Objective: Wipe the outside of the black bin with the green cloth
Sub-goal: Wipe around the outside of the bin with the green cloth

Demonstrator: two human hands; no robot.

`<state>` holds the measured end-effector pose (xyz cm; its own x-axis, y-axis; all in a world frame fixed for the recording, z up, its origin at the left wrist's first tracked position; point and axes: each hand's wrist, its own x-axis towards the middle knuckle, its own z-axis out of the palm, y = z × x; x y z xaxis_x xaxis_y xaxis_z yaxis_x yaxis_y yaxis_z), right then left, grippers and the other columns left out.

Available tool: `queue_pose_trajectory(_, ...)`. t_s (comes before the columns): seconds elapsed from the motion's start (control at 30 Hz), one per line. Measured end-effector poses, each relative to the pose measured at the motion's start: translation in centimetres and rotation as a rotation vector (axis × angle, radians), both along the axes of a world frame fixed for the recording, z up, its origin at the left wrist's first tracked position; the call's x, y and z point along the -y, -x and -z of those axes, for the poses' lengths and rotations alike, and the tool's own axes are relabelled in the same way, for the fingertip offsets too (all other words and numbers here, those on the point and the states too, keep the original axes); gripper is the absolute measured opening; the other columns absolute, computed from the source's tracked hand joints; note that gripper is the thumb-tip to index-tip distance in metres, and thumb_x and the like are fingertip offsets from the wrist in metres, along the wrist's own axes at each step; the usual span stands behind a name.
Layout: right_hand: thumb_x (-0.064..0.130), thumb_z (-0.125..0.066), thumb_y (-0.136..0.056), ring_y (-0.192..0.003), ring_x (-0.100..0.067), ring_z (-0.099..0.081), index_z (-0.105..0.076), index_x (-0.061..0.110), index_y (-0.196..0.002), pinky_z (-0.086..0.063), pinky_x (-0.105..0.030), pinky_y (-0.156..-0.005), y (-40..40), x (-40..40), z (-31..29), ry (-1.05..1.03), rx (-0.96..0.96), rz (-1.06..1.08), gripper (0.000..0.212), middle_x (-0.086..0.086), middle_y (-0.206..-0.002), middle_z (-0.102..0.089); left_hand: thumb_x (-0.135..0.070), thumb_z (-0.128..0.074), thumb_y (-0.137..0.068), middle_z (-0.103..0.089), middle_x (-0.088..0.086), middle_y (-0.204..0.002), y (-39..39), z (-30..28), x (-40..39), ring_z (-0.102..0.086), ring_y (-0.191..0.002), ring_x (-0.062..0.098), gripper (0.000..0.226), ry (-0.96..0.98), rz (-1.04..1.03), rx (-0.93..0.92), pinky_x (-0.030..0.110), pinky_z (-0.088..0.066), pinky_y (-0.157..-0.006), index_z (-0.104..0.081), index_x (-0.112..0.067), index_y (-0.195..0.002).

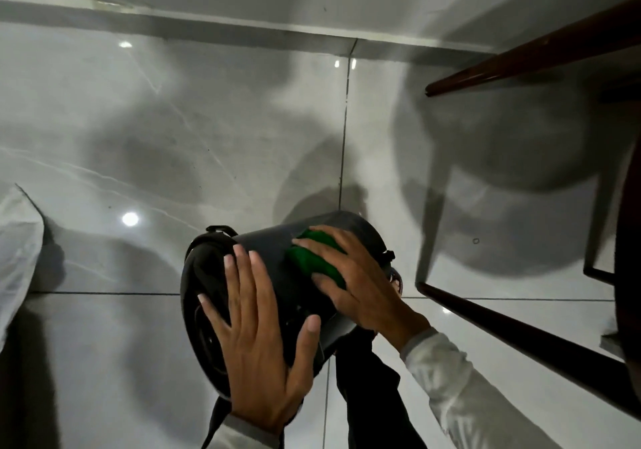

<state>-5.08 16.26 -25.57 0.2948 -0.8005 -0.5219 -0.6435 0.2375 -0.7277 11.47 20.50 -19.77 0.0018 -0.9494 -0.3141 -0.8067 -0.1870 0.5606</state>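
**Bin on its side, cloth pressed to the wall**

While the round black plastic bin (277, 275) lies tipped on its side above the glossy grey marble-look floor tiles (138, 136), both hands are on it. The left hand (260, 344) is spread flat, fingers wide, over the end nearest the camera, bracing rather than gripping. The right hand (353, 282) is laid palm-down over the folded green cloth (312, 261), pinning it against the bin's curved outer wall. Both white sleeves (468, 396) show at the lower edge.

Room: dim, with lamp reflections on the tiles and dark grout lines. A pale skirting strip (208, 25) meets the wall at the top. Dark wooden chair legs (520, 327) stand to the right, casting broad shadows. Whether the bin touches the floor is unclear.
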Motion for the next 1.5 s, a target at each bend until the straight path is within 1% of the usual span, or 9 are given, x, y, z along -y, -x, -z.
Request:
queue_pose_trajectory(0.27, 0.073, -0.025, -0.099, -0.167, -0.020, 0.012, -0.019, 0.041, -0.163, -0.001, -0.055, -0.134, 0.5, -4.6, -0.7, 0.006, 0.019, 0.020, 0.072, -0.001, -0.180, 0.005, -0.084, -0.012, -0.092, -0.011, 0.017, -0.174, -0.8, 0.8, 2.1, -0.005, -0.163, 0.036, 0.107, -0.068, 0.141, 0.085, 0.079, -0.010, -0.121, -0.019, -0.003, -0.162)
queue_pose_trajectory(0.4, 0.066, -0.031, -0.102, -0.168, -0.023, 0.005, -0.019, 0.046, -0.163, -0.006, -0.057, -0.133, 0.4, -5.5, 1.4, 0.065, 0.055, 0.028, 0.065, -0.002, -0.181, 0.000, -0.085, -0.016, -0.092, -0.012, 0.018, -0.174, -1.1, 1.3, 0.9, -0.004, -0.163, 0.036, 0.107, -0.055, 0.171, 0.106, 0.080, -0.010, -0.121, -0.016, -0.004, -0.163)
queue_pose_trajectory(0.63, 0.046, -0.043, -0.110, -0.167, -0.017, -0.006, -0.037, 0.044, -0.159, -0.014, -0.052, -0.134, 4.7, -3.8, 6.5, -0.343, -0.052, 0.498, 0.049, 0.006, -0.179, -0.009, -0.090, -0.021, -0.088, -0.016, 0.023, -0.172, 1.7, 1.2, -0.7, -0.010, -0.161, 0.043, 0.111, 0.000, 0.289, 0.160, 0.081, -0.011, -0.119, -0.009, -0.009, -0.163)
queue_pose_trajectory(0.87, 0.058, -0.034, -0.106, -0.167, -0.014, -0.004, -0.028, 0.054, -0.159, -0.010, -0.041, -0.132, 0.5, -8.1, 1.3, 0.039, 0.181, 0.257, 0.054, 0.014, -0.178, -0.010, -0.090, -0.017, -0.088, -0.011, 0.022, -0.173, 1.0, 1.1, 0.2, -0.008, -0.161, 0.042, 0.113, -0.042, 0.215, 0.140, 0.081, -0.011, -0.120, -0.007, -0.006, -0.163)
queue_pose_trajectory(1.1, 0.034, -0.049, -0.109, -0.152, -0.031, -0.045, -0.055, 0.025, -0.151, -0.029, -0.033, -0.127, 5.2, -6.6, 11.0, -0.355, -0.175, 0.724, 0.044, -0.008, -0.162, -0.050, -0.089, -0.020, -0.088, -0.011, 0.021, -0.173, 0.1, 0.8, -0.5, -0.004, -0.162, 0.041, 0.111, -0.114, 0.193, 0.085, 0.082, -0.013, -0.119, -0.017, -0.005, -0.162)
queue_pose_trajectory(1.2, 0.033, -0.056, -0.106, -0.153, -0.029, -0.043, -0.057, 0.028, -0.149, -0.027, -0.008, -0.119, 4.4, -6.7, 9.5, -0.329, -0.048, 0.740, 0.044, 0.001, -0.160, -0.049, -0.091, -0.023, -0.086, -0.008, 0.012, -0.176, 0.0, 1.0, -0.5, -0.001, -0.163, 0.034, 0.104, -0.139, 0.128, 0.028, 0.081, -0.013, -0.119, -0.020, -0.020, -0.163)
queue_pose_trajectory(1.33, 0.051, -0.047, -0.104, -0.163, -0.019, -0.022, -0.043, 0.052, -0.154, -0.019, -0.042, -0.131, -0.7, -8.0, 2.5, 0.003, 0.218, 0.469, 0.050, 0.012, -0.173, -0.029, -0.089, -0.023, -0.088, -0.009, 0.012, -0.176, -0.5, 1.1, -0.2, 0.001, -0.164, 0.031, 0.100, -0.142, 0.089, -0.019, 0.078, -0.011, -0.122, -0.025, -0.021, -0.162)
queue_pose_trajectory(1.4, 0.050, -0.043, -0.106, -0.165, -0.018, -0.018, -0.038, 0.052, -0.156, -0.019, -0.043, -0.131, -1.2, -8.6, 1.8, 0.131, 0.240, 0.360, 0.050, 0.012, -0.175, -0.024, -0.089, -0.021, -0.088, -0.009, 0.013, -0.175, -0.4, 0.9, -0.1, 0.001, -0.164, 0.031, 0.101, -0.155, 0.085, -0.022, 0.078, -0.011, -0.122, -0.025, -0.020, -0.161)
queue_pose_trajectory(1.5, 0.033, -0.049, -0.108, -0.158, -0.018, -0.035, -0.050, 0.034, -0.154, -0.023, -0.032, -0.131, 1.7, -8.2, 5.1, -0.011, 0.107, 0.520, 0.046, 0.001, -0.168, -0.042, -0.090, -0.020, -0.087, -0.009, 0.014, -0.175, 0.3, 0.7, -0.2, 0.001, -0.163, 0.035, 0.103, -0.155, 0.107, -0.003, 0.080, -0.012, -0.120, -0.027, -0.018, -0.160)
